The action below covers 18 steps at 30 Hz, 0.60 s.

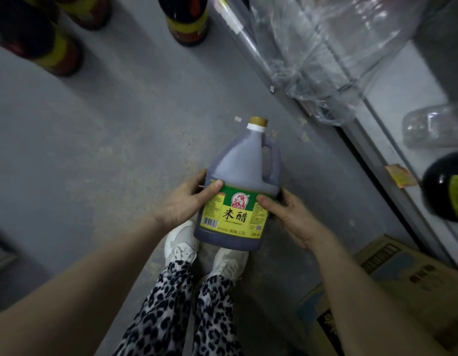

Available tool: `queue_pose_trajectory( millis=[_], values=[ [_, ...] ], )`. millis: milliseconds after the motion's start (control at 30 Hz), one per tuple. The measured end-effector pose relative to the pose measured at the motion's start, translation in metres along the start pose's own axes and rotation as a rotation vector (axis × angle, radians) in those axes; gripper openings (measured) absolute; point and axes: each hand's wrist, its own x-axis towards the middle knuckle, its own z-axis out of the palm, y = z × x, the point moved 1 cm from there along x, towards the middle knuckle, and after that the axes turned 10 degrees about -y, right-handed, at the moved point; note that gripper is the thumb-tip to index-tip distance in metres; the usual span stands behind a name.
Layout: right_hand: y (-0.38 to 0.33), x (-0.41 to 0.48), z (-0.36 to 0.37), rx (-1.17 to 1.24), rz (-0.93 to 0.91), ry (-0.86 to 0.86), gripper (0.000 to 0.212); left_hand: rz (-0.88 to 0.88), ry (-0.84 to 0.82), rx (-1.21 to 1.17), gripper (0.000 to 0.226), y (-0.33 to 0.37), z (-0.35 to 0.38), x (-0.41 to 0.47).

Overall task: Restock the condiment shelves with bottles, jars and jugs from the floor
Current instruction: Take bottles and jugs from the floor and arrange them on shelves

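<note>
Above the person's white sneakers (183, 240), in the head view, a dark brown plastic vinegar jug with a gold cap, moulded handle and yellow-green label (242, 163) is held in both hands, label up and cap pointing away from the body. The left hand (181, 204) grips the jug's left side with the thumb pressed across the label's top corner; the right hand (289, 217) clasps the opposite side, thumb on the label's edge. The jug appears lifted off the floor, so the step in hand is probably the carry from floor to shelf. The next move likely calls for turning right and setting the jug upright on the white metal shelf (400, 93), beside the dark round bottle with a yellow label (446, 188) and the clear plastic container (433, 124) already there. Crumpled clear plastic wrap (325, 47) drapes over the shelf's front and could snag. Underfoot lies a scuffed grey concrete floor (107, 124), with more dark yellow-banded bottles (186, 21) standing further off, and a printed cardboard box (397, 278) just right of the feet.
</note>
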Motion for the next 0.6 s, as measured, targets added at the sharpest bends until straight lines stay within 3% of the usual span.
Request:
queue_pose_trajectory(
  millis=[100,400,600],
  values=[
    [-0.024,-0.029,0.014,0.015,-0.023,0.021,0.066,0.019,0.019,0.008,0.063,0.028,0.005,-0.026],
    [-0.118,-0.139,0.057,0.015,-0.144,0.066,0.059,0.101,0.063,0.014,0.055,0.134,0.029,-0.122],
    [-0.176,-0.224,0.090,-0.036,-0.217,0.106,0.063,0.148,0.086,0.051,0.074,0.205,0.050,-0.201]
  ],
)
